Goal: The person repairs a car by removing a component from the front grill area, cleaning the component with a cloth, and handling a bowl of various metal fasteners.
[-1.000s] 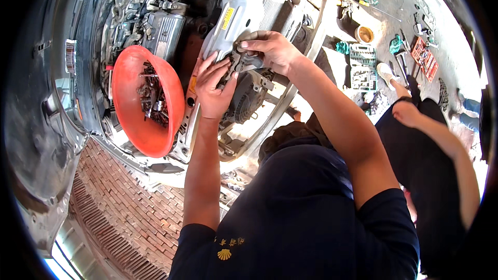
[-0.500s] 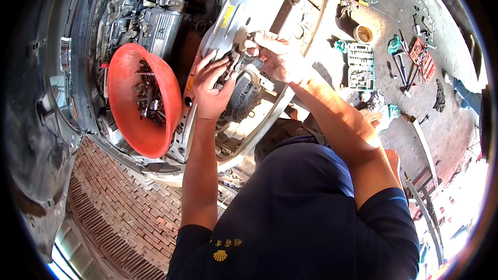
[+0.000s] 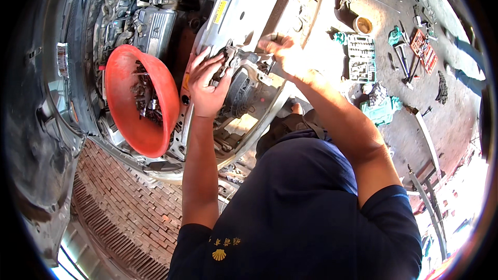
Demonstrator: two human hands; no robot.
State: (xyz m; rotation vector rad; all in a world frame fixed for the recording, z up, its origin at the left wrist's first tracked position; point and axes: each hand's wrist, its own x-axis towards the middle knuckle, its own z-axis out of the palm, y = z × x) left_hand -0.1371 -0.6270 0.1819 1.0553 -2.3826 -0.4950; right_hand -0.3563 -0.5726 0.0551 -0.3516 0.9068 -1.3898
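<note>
My left hand (image 3: 208,85) is closed around a dark metal part that looks like a bonnet latch (image 3: 232,58), on the pale front crossmember (image 3: 244,13) of a car. Its thumb lies along the near side and the fingers along the far side. Just right of the latch is my right hand (image 3: 288,57), apart from it. Glare and motion blur those fingers, so what they hold, if anything, is hidden. Below the latch sits a round black part (image 3: 242,92) resembling a fan or horn, inside the front frame.
A red plastic bowl (image 3: 116,85) of loose metal parts rests on the engine bay, beside the engine (image 3: 155,28). On the floor at right lie an open socket set (image 3: 361,57), a red tool tray (image 3: 423,54), a tin (image 3: 362,25) and a teal case (image 3: 378,113). Another person's legs (image 3: 469,62) show at far right.
My right hand has drawn slightly up and away from the latch; my left hand keeps its hold. A person's bare limb beside my right arm has gone from there, uncovering the teal case.
</note>
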